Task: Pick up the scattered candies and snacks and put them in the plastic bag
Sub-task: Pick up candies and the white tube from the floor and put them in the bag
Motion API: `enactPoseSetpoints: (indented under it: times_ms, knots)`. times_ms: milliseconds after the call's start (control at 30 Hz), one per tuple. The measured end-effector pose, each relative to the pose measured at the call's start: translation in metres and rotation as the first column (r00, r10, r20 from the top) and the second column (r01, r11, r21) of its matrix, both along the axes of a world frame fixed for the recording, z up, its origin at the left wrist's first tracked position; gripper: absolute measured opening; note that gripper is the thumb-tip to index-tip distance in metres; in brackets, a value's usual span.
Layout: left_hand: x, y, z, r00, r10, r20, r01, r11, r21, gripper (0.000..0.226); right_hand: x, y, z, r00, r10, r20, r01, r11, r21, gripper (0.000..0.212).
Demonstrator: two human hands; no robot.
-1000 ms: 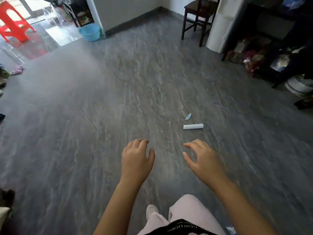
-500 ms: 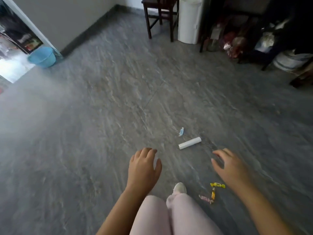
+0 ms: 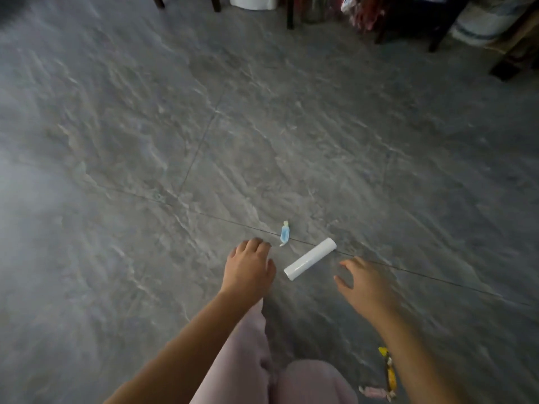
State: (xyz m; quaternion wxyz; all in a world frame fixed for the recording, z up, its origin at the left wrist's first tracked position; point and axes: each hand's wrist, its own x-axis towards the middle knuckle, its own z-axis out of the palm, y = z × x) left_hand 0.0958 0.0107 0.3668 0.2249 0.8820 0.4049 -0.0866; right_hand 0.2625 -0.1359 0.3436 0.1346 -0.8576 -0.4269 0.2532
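Two empty hands hover low over the grey floor [image 3: 175, 141], reaching forward past knees in pink trousers [image 3: 245, 360]. The left hand [image 3: 248, 269] has its fingers [image 3: 256, 243] loosely bent and close together, gripping nothing. Just beyond their tips, slightly to the right, lies a blue-wrapped candy [image 3: 284, 233]. The right hand [image 3: 364, 284] has its fingers [image 3: 350, 262] spread with the thumb apart, also empty, which reads as a hand readied to close on something. Between the two sets of fingertips a white roll [image 3: 310, 258] lies slantwise, touching neither; it may be rolled plastic bags, though that cannot be told. Well behind the right fingers, beside the forearm, a yellow candy [image 3: 389, 371] and a pink candy [image 3: 376, 392] lie on the floor. No opened bag shows, so nothing looks gathered yet; the roll or the blue candy seems the likely first pick.
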Motion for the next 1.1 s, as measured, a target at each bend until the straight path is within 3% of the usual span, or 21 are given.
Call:
enactPoseSetpoints:
  times_ms: [267, 467, 733, 967, 1100]
  knots:
    - [-0.009, 0.062, -0.165, 0.998, -0.069, 0.008, 0.069, 0.998, -0.001, 0.037, 0.030, 0.049, -0.199, 0.987, 0.153, 0.041, -0.150, 0.986, -0.066, 0.035]
    - [-0.034, 0.068, -0.235, 0.995, -0.026, 0.093, 0.022, 0.999, 0.044, 0.042, 0.043, 0.081, -0.294, 0.883, 0.469, 0.012, -0.458, 0.867, -0.197, 0.047]
    - [-0.046, 0.056, -0.296, 0.991, 0.066, 0.112, -0.066, 0.998, -0.005, 0.048, 0.051, 0.080, -0.341, 0.798, 0.598, -0.076, -0.595, 0.762, -0.254, 0.053]
    - [-0.020, 0.054, -0.322, 0.991, 0.069, 0.110, -0.062, 0.996, -0.069, 0.032, 0.054, 0.068, -0.350, 0.782, 0.622, -0.031, -0.610, 0.755, -0.242, 0.045]
    - [0.001, 0.057, -0.336, 0.991, 0.051, 0.120, -0.040, 0.995, -0.093, 0.037, 0.053, 0.055, -0.352, 0.812, 0.581, -0.063, -0.576, 0.777, -0.254, 0.040]
